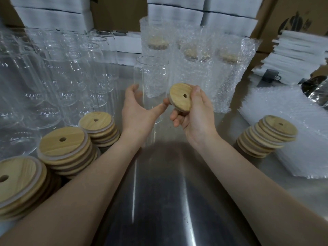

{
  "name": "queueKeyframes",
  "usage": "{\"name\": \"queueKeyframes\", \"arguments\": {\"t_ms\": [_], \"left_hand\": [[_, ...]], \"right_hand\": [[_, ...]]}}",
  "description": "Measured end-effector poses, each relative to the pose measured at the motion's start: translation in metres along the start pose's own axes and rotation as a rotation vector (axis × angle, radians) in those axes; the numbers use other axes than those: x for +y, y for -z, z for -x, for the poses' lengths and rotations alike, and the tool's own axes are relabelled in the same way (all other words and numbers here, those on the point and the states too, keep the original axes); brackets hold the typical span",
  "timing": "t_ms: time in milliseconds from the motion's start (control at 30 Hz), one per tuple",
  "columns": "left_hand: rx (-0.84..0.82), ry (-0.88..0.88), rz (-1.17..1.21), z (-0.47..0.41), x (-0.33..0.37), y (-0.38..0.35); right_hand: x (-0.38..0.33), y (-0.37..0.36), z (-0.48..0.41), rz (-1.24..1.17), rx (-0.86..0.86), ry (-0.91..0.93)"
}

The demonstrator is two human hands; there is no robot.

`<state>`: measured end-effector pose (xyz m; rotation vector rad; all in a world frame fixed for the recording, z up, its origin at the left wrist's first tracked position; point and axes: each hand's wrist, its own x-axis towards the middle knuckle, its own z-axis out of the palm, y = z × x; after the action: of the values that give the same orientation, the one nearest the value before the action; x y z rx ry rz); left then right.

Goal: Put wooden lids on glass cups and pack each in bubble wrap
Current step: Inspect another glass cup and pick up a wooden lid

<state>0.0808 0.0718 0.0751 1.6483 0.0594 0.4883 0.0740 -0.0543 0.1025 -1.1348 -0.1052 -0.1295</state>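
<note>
A clear glass cup (150, 75) stands upright on the steel table (159, 192), mouth uncovered. My left hand (138, 110) wraps around its lower body, fingers behind the glass and thumb in front. My right hand (193, 114) holds a round wooden lid (181, 96) with a small hole, tilted on edge just right of the cup, below its rim. Behind stand several cups with lids wrapped in bubble wrap (191, 55).
Many bare glass cups (58, 77) crowd the left side. Stacks of wooden lids (65, 148) sit at front left, another lid stack (266, 135) at right beside a pile of bubble wrap sheets (284, 110). White foam boxes and cardboard cartons line the back.
</note>
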Motion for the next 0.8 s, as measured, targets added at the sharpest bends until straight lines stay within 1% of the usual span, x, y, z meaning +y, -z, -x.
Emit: {"name": "queueKeyframes", "arguments": {"t_ms": [133,300,533,633,700,800], "left_hand": [[0.004,-0.006,0.007,0.0,-0.001,0.0],[-0.003,-0.025,-0.002,-0.002,-0.003,0.0],[0.011,-0.038,0.003,-0.005,-0.008,-0.001],[0.012,-0.044,0.0,-0.005,-0.01,-0.001],[0.009,-0.048,-0.007,-0.005,-0.01,-0.001],[0.009,-0.053,-0.016,-0.006,-0.01,-0.001]], "right_hand": [[-0.001,0.0,0.0,-0.049,0.005,-0.037],[-0.007,0.0,-0.003,-0.177,-0.007,-0.081],[-0.011,-0.001,-0.003,-0.264,-0.146,-0.089],[-0.014,-0.002,-0.002,-0.31,-0.178,-0.11],[-0.014,-0.001,-0.002,-0.31,-0.172,-0.115],[-0.013,0.0,-0.004,-0.29,-0.115,-0.099]]}}
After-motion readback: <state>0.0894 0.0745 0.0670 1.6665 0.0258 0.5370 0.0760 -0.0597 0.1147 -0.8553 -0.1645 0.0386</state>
